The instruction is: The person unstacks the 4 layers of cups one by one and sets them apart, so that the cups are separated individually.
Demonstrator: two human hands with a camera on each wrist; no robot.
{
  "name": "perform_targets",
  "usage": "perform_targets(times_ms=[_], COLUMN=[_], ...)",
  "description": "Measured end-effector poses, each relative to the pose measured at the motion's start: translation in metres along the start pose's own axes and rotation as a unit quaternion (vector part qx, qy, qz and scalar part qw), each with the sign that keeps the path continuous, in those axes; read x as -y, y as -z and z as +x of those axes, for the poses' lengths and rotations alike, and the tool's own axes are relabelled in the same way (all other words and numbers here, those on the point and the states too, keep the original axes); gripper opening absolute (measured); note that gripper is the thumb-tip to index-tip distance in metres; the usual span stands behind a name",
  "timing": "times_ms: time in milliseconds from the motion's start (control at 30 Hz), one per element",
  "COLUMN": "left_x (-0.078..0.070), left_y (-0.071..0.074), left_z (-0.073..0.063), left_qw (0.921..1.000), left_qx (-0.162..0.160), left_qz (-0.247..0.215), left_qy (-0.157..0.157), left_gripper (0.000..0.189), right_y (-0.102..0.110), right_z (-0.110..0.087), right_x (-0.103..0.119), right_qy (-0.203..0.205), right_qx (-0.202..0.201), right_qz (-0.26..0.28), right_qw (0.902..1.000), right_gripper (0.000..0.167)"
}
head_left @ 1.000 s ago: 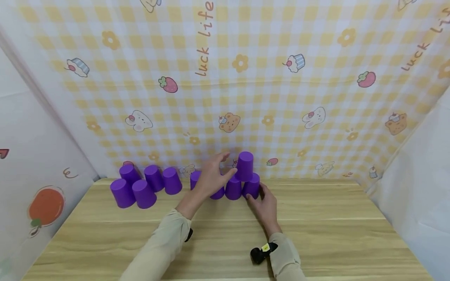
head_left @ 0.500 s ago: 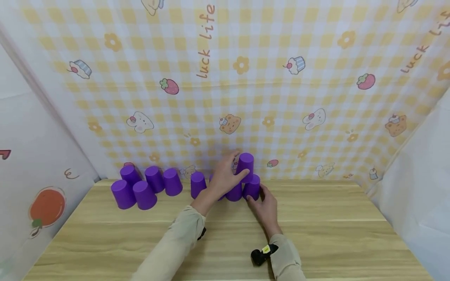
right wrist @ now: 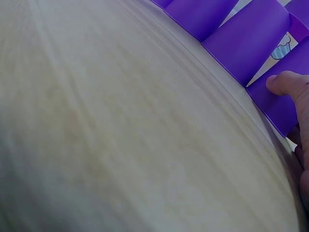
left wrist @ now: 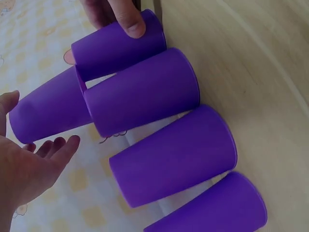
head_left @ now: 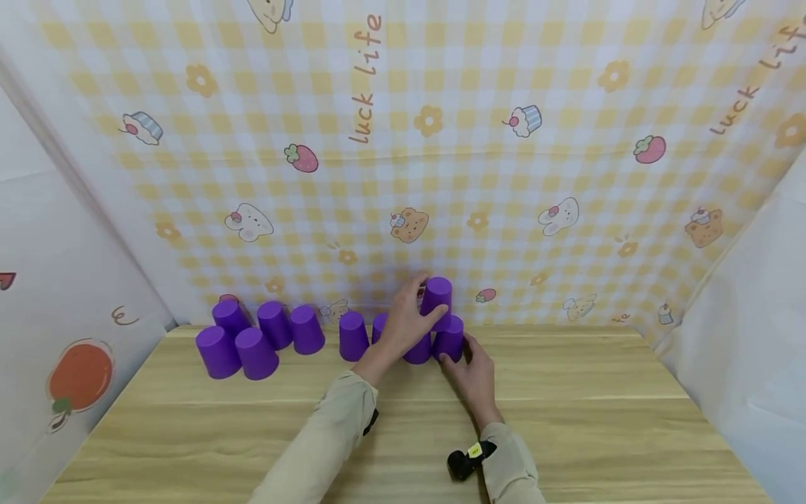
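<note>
Several purple cups stand upside down in a row at the back of the table. Across the two rightmost sits an upper purple cup [head_left: 437, 297], also upside down. My left hand [head_left: 403, 322] holds this upper cup from the left, thumb across its front; in the left wrist view its fingers lie along the cup's lower side. The row's rightmost cup [left wrist: 120, 50] is gripped low by my right hand [head_left: 475, 374], thumb in front and fingers behind. Beside it stands the neighbouring cup [left wrist: 145, 92]. My left hand and wrist partly cover the row's middle cups in the head view.
Left of the row, a cluster of several upside-down purple cups [head_left: 257, 353] stands on the wooden table [head_left: 598, 420]. A yellow checked cloth [head_left: 478, 161] hangs right behind the cups. White sheets [head_left: 749, 315] bound both sides.
My left hand has moved right, from beside the upper cup to around it, its thumb now over the cup's front. The right hand stays on the rightmost cup.
</note>
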State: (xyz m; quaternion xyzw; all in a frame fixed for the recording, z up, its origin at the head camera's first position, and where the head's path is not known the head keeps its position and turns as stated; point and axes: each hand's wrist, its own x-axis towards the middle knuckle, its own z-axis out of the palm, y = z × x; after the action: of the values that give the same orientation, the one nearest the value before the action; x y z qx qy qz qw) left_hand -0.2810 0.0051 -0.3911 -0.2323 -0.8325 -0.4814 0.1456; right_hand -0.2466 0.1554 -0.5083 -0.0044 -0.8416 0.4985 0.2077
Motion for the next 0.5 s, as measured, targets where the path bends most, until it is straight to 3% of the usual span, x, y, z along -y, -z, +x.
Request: perform_targets(times_ms=[267,500], left_x=[0.0020,0.0033], left_y=[-0.0073,-0.0076], left_z=[0.0002,-0.0019], left_qw=[0.9995,0.9993], left_qx=[-0.018,-0.028], left_qz=[-0.019,-0.012], left_qy=[0.018,-0.021], left_gripper=[0.059,0.055], right_y=[-0.0007,0.0005], right_z=[-0.0005,0.0000], right_x=[-0.0002,-0.0018], right_qy=[0.009,0.012], right_qx=[-0.003,-0.004], right_qz=[0.004,0.001], right_qw=[0.9999,0.9999], right_gripper=[0.057,0.057])
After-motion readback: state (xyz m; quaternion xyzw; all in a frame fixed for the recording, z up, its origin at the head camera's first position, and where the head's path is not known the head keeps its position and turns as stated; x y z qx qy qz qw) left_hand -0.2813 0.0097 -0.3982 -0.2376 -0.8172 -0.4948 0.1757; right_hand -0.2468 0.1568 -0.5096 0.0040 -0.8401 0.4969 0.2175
